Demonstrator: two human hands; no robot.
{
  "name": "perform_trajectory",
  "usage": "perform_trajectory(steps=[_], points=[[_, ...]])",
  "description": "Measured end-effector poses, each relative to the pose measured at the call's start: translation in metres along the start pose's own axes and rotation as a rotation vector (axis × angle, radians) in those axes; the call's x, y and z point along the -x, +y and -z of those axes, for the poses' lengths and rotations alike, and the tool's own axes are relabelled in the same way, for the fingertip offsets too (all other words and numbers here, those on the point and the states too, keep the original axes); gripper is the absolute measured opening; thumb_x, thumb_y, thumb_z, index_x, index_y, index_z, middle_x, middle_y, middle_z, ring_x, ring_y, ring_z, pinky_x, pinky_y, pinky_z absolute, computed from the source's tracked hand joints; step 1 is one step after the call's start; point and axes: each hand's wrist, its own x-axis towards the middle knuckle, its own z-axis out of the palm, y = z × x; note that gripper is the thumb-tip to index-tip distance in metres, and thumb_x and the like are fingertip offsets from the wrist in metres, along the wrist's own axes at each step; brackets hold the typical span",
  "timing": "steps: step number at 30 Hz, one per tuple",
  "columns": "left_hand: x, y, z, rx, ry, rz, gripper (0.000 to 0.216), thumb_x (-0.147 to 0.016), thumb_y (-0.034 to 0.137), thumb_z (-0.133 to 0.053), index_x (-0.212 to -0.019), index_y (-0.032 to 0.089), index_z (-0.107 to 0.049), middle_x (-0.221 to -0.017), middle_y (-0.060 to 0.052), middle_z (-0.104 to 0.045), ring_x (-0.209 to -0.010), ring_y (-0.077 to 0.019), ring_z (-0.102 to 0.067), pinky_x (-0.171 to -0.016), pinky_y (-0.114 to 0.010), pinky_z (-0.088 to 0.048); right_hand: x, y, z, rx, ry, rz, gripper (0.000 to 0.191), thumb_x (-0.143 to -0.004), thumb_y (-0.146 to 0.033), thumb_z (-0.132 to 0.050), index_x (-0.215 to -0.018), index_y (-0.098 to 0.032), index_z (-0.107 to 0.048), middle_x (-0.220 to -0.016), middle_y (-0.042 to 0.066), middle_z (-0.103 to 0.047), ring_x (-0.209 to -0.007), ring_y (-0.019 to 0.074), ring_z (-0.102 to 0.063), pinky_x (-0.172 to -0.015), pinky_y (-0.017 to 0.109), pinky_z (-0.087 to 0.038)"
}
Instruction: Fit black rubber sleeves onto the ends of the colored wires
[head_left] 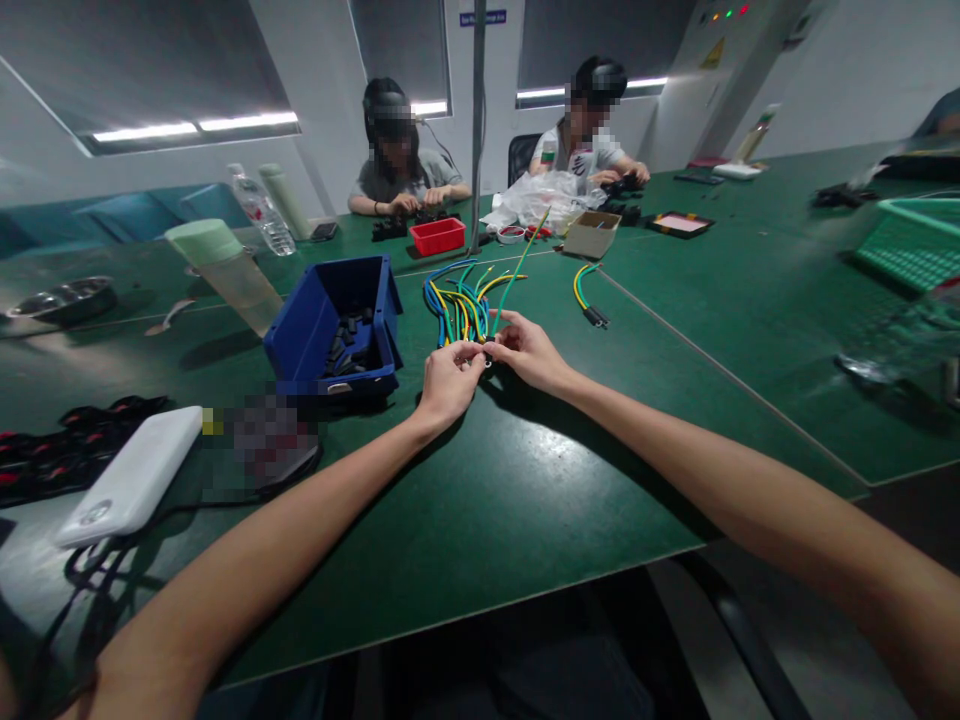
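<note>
Both hands meet over the table in front of me. My right hand [525,350] is closed in a pinch on a green wire [516,280], which sticks up past its fingers. A small black sleeve [490,347] sits at the wire's lower end, with a tiny metal ring terminal [487,363] below it. My left hand [452,380] pinches at this same end, its fingertips partly hiding it. Just beyond the fingers lies a bundle of blue, yellow and green wires [454,300]. To the left, a blue bin [289,345] holds several small black pieces [346,340].
Two wires with black ends [594,315] lie right of the bundle. A white power bank [135,475] with cables and a tilted bottle [232,280] are at left. Farther back are a red tray [437,237], a cardboard box [591,235], a metal pole [477,130] and two people working.
</note>
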Motion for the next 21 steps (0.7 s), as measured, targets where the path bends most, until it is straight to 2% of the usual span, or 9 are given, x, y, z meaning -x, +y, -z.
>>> perform_trajectory(steps=[4,8,11,14,17,21], points=[[0.001,0.006,0.001,-0.030,-0.007,-0.004,0.018,-0.082,0.030,-0.065,-0.087,0.014,-0.071,-0.083,-0.007,-0.074,-0.070,-0.0152,-0.066,-0.066,-0.026,-0.051,0.003,-0.001,-0.004,-0.084,0.053,-0.088,0.069,-0.071,-0.035,-0.072,-0.131,-0.016,-0.044,-0.075,-0.003,-0.057,-0.059,0.0120,-0.057,-0.056,0.028,-0.050],[0.007,0.020,0.002,-0.148,-0.013,-0.050,0.016,-0.085,0.025,-0.061,-0.091,0.015,-0.072,-0.087,-0.007,-0.075,-0.068,-0.0158,-0.065,-0.067,-0.028,-0.051,0.003,-0.002,-0.004,-0.143,0.067,-0.110,0.072,-0.069,-0.037,-0.073,-0.131,-0.020,-0.042,-0.075,-0.004,-0.057,-0.061,0.0129,-0.058,-0.052,0.027,-0.050],[0.011,0.042,0.004,-0.299,-0.040,-0.142,0.017,-0.086,0.019,-0.057,-0.092,0.018,-0.073,-0.091,-0.006,-0.075,-0.069,-0.0157,-0.065,-0.070,-0.029,-0.050,-0.001,-0.003,0.002,-0.171,0.074,-0.102,0.072,-0.068,-0.037,-0.074,-0.129,-0.018,-0.043,-0.072,-0.005,-0.055,-0.062,0.0139,-0.059,-0.053,0.027,-0.049],[0.009,0.071,0.013,-0.364,0.028,-0.261,0.012,-0.085,0.021,-0.060,-0.088,0.017,-0.072,-0.081,-0.004,-0.073,-0.062,-0.0132,-0.061,-0.064,-0.026,-0.048,-0.005,-0.001,0.009,-0.153,0.104,-0.100,0.072,-0.067,-0.036,-0.074,-0.129,-0.018,-0.043,-0.072,-0.004,-0.054,-0.061,0.0141,-0.058,-0.053,0.027,-0.047],[-0.003,0.099,0.037,-0.373,0.175,-0.395,0.015,-0.087,0.022,-0.060,-0.097,0.017,-0.070,-0.079,-0.001,-0.068,-0.059,-0.0100,-0.056,-0.060,-0.023,-0.045,-0.009,0.005,0.017,-0.064,0.153,-0.122,0.070,-0.070,-0.033,-0.070,-0.132,-0.018,-0.042,-0.074,-0.003,-0.054,-0.064,0.0154,-0.059,-0.054,0.028,-0.046],[-0.028,0.120,0.091,-0.551,0.353,-0.543,0.030,-0.093,0.028,-0.055,-0.121,0.017,-0.061,-0.092,-0.002,-0.066,-0.065,-0.0081,-0.055,-0.062,-0.022,-0.045,-0.013,0.014,0.025,0.070,0.247,-0.101,0.068,-0.074,-0.030,-0.065,-0.137,-0.019,-0.042,-0.082,0.001,-0.057,-0.074,0.0187,-0.061,-0.065,0.033,-0.050]])
